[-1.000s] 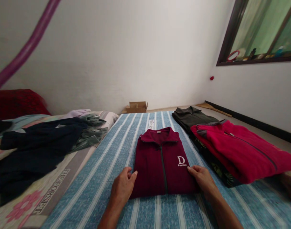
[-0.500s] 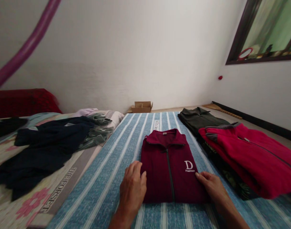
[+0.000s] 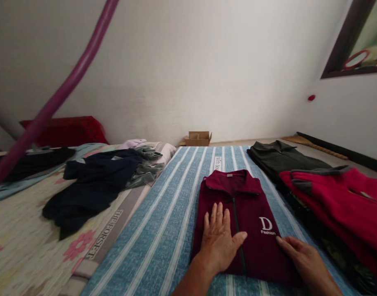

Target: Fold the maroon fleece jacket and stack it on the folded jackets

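Head view: left hand (image 3: 218, 238) palm-down over the front of a folded maroon zip-up garment (image 3: 253, 242), fingers spread, thumb out toward the dark zip; nothing gripped. Full palm contact cannot be confirmed.

Right hand (image 3: 302, 255) at the garment's near right side, thumb on its edge; remaining fingers partly hidden, so cannot tell whether fabric is pinched. White "D Fashion" lettering lies just beyond this thumb. Collar beyond the left fingertips, facing away from both hands.

Under the garment and left of the left hand: blue cloth with white stripes (image 3: 154, 226). Right of and beyond the right hand: bright pink-red fleece garment with grey trim (image 3: 345, 205); farther off, folded dark olive garment (image 3: 284, 158). Well left of the left hand: crumpled navy garment (image 3: 92, 181) on floral bedding (image 3: 28, 222). Far ahead of both hands, by the wall: open brown cardboard box (image 3: 198, 142).
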Demonstrator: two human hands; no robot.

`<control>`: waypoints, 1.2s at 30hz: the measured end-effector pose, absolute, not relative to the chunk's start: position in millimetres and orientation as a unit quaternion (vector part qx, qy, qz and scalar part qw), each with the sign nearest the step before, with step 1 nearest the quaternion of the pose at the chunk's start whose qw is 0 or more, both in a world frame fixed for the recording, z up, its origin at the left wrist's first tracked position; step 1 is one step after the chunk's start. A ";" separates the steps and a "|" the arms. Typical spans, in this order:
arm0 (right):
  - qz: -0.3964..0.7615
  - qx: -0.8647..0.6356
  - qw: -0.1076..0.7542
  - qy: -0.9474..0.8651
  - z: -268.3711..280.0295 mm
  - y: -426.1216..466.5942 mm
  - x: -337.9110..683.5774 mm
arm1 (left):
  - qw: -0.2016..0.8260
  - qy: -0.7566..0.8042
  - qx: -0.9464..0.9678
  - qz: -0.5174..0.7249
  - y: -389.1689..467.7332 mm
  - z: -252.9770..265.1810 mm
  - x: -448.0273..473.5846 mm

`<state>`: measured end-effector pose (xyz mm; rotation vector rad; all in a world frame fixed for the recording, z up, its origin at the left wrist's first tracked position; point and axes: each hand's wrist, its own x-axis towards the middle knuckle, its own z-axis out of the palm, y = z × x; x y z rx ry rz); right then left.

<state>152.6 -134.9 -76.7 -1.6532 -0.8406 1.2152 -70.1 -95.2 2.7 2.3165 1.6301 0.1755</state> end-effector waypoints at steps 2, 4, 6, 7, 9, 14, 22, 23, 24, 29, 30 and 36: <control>0.488 -0.675 0.434 -0.342 -74.8 -135.6 153.9 | 0.164 0.563 0.807 0.070 -95.9 -1.0 -72.2; 0.500 -0.676 0.413 -0.351 -72.5 -136.0 156.3 | 0.173 0.558 0.808 0.076 -96.2 -4.0 -73.2; 0.515 -0.671 0.394 -0.360 -71.5 -136.4 159.0 | 0.177 0.558 0.807 0.080 -96.6 -5.8 -73.5; 0.522 -0.668 0.387 -0.363 -71.7 -136.7 159.9 | 0.178 0.557 0.807 0.082 -97.0 -6.4 -73.6; 0.523 -0.669 0.385 -0.362 -73.0 -137.3 160.4 | 0.179 0.558 0.805 0.089 -98.2 -7.2 -73.6; 0.498 -0.689 0.413 -0.327 -74.2 -137.8 153.9 | 0.176 0.560 0.804 0.101 -99.8 -8.5 -74.1; 0.465 -0.680 0.445 -0.351 -67.9 -126.4 150.8 | 0.132 0.572 0.807 0.073 -94.0 0.6 -71.3; 0.451 -0.681 0.446 -0.367 -66.8 -123.5 151.6 | 0.122 0.574 0.807 0.065 -92.8 1.7 -70.9; 0.434 -0.684 0.446 -0.382 -65.6 -120.7 152.2 | 0.113 0.577 0.807 0.058 -91.5 2.2 -70.8; 0.399 -0.705 0.404 -0.424 -60.3 -109.1 148.9 | 0.068 0.574 0.814 0.059 -85.2 -1.3 -71.7; 0.391 -0.714 0.390 -0.430 -59.5 -107.7 147.7 | 0.063 0.574 0.814 0.061 -84.5 -2.5 -71.8; 0.290 -0.770 0.294 -0.487 -49.3 -104.6 146.3 | 0.047 0.574 0.814 0.070 -82.4 -7.7 -72.0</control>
